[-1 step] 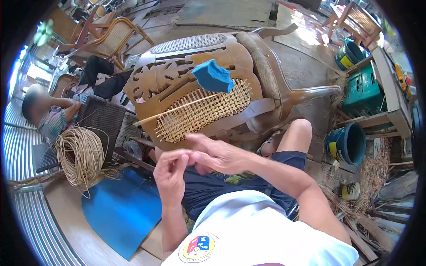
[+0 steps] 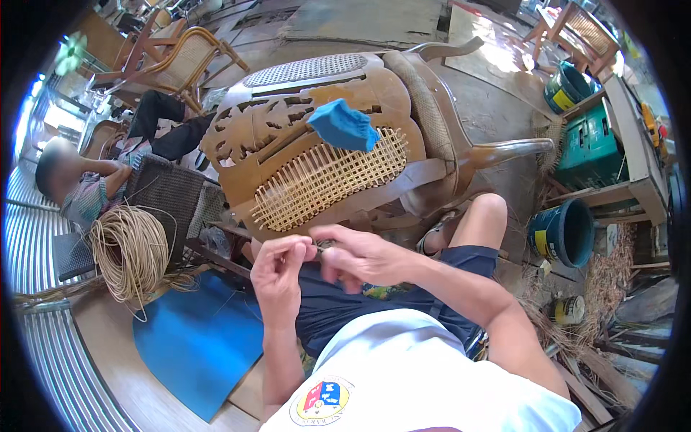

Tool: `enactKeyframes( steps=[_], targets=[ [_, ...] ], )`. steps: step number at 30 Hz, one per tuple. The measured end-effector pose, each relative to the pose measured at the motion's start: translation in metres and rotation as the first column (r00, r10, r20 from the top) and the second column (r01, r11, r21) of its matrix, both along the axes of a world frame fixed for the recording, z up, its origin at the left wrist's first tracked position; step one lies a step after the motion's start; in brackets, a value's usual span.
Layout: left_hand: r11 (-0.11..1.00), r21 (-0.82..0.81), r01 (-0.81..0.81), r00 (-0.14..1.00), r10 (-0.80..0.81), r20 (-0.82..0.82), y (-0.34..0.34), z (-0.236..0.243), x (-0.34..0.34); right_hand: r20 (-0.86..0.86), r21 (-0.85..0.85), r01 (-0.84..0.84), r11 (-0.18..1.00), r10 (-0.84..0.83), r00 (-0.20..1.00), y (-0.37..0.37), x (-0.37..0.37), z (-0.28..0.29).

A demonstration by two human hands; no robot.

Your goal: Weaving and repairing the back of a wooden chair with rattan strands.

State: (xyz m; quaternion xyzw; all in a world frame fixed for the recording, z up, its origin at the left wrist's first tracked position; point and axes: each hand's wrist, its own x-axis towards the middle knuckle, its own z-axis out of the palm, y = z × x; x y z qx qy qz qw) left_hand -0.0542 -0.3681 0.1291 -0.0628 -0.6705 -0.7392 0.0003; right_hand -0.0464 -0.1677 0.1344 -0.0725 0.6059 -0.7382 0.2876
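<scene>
Close together in front of my lap, my left hand (image 2: 278, 269) and my right hand (image 2: 360, 256) meet at the fingertips. The left thumb and index finger are pinched, with something too small to name at their tips. My right fingers are curled beside them, partly blurred. Just beyond lies a carved wooden chair (image 2: 317, 101) on its side. Its near panel holds open woven cane (image 2: 338, 176) laced through the frame, with loose ends along its upper edge. A crumpled blue cloth (image 2: 343, 125) rests on the wood above the weave.
A coil of cane (image 2: 129, 252) hangs at left, near a seated person (image 2: 93, 176). A blue sheet (image 2: 198, 342) lies on the floor below it. To the right stand a dark bucket (image 2: 560, 234), a green crate (image 2: 589, 151) and a small can (image 2: 568, 310) among cane scraps.
The long cane strip that lay across the woven panel no longer shows there. My right hand has curled its fingers in toward the left fingertips. The blue cloth has shifted slightly left.
</scene>
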Motion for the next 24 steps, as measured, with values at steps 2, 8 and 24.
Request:
enactKeyframes(
  steps=[2, 8, 24],
  targets=[
    [0.994, -0.066, 0.091, 0.993, -0.085, 0.081, 0.012, -0.004, -0.009, -0.124, 0.125, 0.060, 0.990, -0.045, 0.991, 0.027, 0.011, -0.029],
    [0.629, -0.609, 0.483, 0.817, -0.575, 0.054, 0.065, -0.009, -0.026, -0.479, 0.291, 0.845, 0.448, -0.697, 0.534, 0.183, -0.018, -0.042],
    [0.493, -0.869, -0.041, 0.807, -0.496, -0.320, 0.083, -0.093, -0.081, -0.880, 0.240, 0.960, 0.146, -0.386, 0.278, 0.180, -0.101, -0.130]
  ],
)
